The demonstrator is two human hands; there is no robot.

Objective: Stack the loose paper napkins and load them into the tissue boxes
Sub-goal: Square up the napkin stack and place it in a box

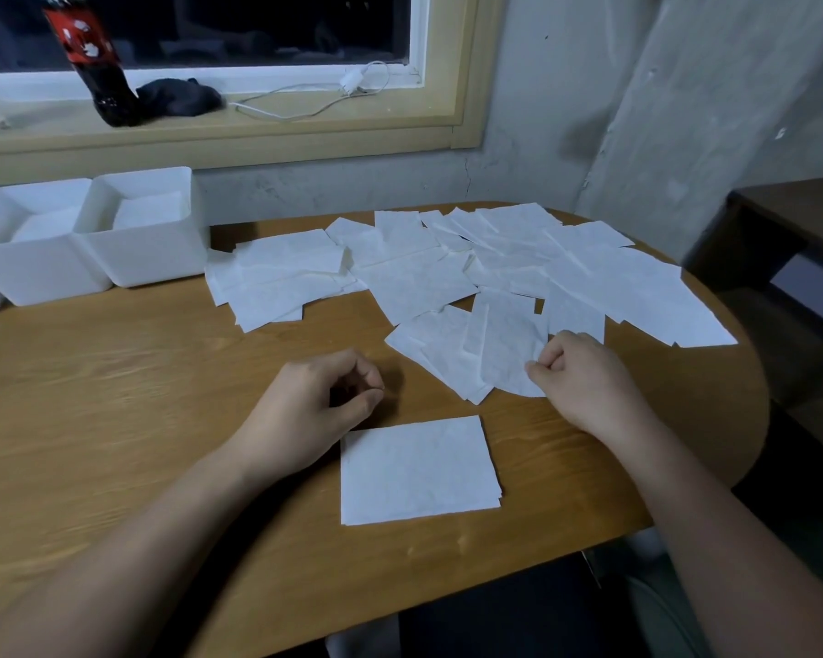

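Several loose white paper napkins lie scattered across the far half of the wooden table. A neat small stack of napkins lies in front of me, between my arms. My right hand pinches the near edge of one loose napkin, which curls up from the table. My left hand hovers just above the stack's far left corner, fingers curled, holding nothing. Two white open tissue boxes stand at the far left, each with napkins inside.
A dark cola bottle, a black cloth and a white charger cable sit on the window sill behind the table. A dark piece of furniture stands to the right. The table's rounded edge curves close to my right arm.
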